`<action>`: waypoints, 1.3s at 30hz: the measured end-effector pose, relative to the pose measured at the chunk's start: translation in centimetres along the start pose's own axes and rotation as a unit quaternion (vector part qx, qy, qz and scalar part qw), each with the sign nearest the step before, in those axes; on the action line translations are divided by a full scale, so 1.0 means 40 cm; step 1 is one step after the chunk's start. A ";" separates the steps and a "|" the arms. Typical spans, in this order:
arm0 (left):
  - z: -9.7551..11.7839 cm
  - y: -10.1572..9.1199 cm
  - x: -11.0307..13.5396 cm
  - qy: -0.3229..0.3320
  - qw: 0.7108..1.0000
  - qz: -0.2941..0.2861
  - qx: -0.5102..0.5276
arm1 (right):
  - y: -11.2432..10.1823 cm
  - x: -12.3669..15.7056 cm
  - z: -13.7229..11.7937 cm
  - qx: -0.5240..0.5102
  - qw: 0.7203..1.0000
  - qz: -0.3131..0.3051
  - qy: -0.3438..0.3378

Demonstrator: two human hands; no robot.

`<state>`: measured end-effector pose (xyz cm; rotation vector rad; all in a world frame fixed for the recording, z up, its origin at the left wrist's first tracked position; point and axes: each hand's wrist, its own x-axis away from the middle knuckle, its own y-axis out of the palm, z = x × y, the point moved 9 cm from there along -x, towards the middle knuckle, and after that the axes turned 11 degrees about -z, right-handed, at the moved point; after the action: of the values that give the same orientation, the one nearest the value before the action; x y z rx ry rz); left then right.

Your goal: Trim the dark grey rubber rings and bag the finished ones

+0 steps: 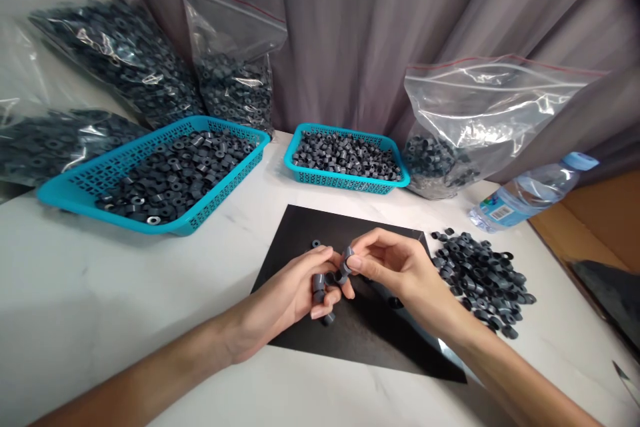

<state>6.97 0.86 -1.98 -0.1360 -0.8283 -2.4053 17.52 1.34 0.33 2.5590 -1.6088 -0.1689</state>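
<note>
My left hand (295,294) is curled over the black mat (305,227) and grips a small grey plastic cylinder (318,286) between thumb and fingers. My right hand (395,264) pinches another small grey ring piece (346,262) at its fingertips, right beside the left hand's part. The two hands nearly touch above the mat. A single loose grey ring (315,244) lies on the mat just behind the left fingers, and another (327,320) lies under them.
A pile of dark grey rings (483,277) lies right of the mat. Two turquoise baskets (75,190) (345,178) hold more parts. Clear bags of parts (235,80) (465,127) stand behind. A water bottle (530,194) lies at the right by a cardboard box (600,214).
</note>
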 end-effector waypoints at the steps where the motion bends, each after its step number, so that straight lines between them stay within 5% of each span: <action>1: 0.000 -0.002 -0.001 0.001 1.000 0.002 -0.007 | 0.001 0.000 0.000 0.004 1.000 0.000 0.001; 15: 0.006 -0.003 0.003 -0.001 0.997 0.023 -0.069 | -0.009 0.013 -0.061 0.130 0.989 0.049 -0.041; 24: -0.010 0.007 0.001 -0.016 0.999 -0.005 -0.044 | 0.026 0.032 -0.116 0.443 0.893 0.021 -0.083; 29: -0.016 0.006 -0.001 -0.027 0.998 0.000 -0.050 | 0.048 0.035 -0.114 0.474 0.877 -0.028 -0.070; 34: 0.011 0.004 0.010 0.000 0.995 0.015 -0.096 | 0.018 0.035 -0.129 0.474 0.879 0.016 -0.053; 39: 0.068 -0.014 0.027 0.053 0.992 0.048 -0.108 | 0.050 0.035 -0.039 0.487 0.872 -0.038 0.038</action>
<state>5.53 2.30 0.20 -0.1270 -0.4997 -2.3832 16.58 -0.72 2.14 3.2143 -1.8619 0.9831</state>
